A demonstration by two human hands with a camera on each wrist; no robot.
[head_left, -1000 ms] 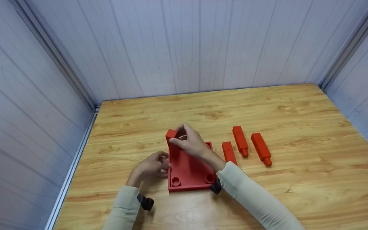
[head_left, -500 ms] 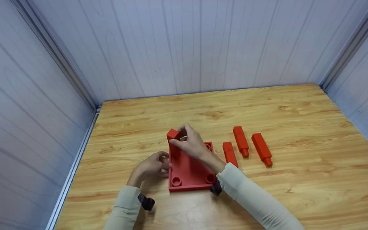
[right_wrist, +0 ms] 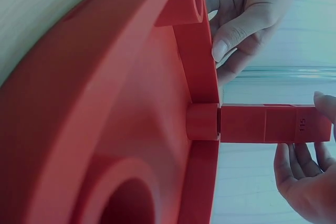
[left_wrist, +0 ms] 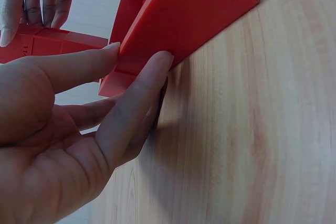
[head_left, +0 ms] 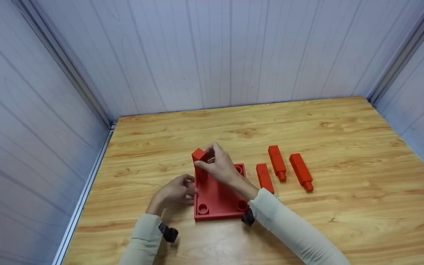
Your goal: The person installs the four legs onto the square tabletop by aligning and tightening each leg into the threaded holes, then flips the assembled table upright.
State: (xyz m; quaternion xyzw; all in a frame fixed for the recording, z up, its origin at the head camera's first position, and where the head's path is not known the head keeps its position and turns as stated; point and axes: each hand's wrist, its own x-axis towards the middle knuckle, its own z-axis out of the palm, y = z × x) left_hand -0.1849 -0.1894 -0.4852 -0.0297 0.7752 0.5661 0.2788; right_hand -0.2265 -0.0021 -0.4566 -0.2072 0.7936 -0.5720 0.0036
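Note:
A red rectangular board point(head_left: 219, 200) with a raised rim lies on the table, round sockets at its corners. At its far left corner my right hand point(head_left: 220, 166) pinches the upper end of a red square post point(head_left: 198, 154), which stands upright. In the right wrist view the post point(right_wrist: 257, 124) meets the socket point(right_wrist: 202, 121), with a thin dark seam between them. My left hand point(head_left: 177, 189) grips the board's left side. In the left wrist view its thumb lies at the rim and its fingers along the outer wall point(left_wrist: 194, 22), near the table.
To the right of the board lie three more red square posts point(head_left: 264, 178), point(head_left: 277, 163), point(head_left: 301, 172). Two show a narrower round end; my right forearm overlaps the nearest. Pale panel walls point(head_left: 212, 55) close off the back and sides of the wooden table point(head_left: 160, 136).

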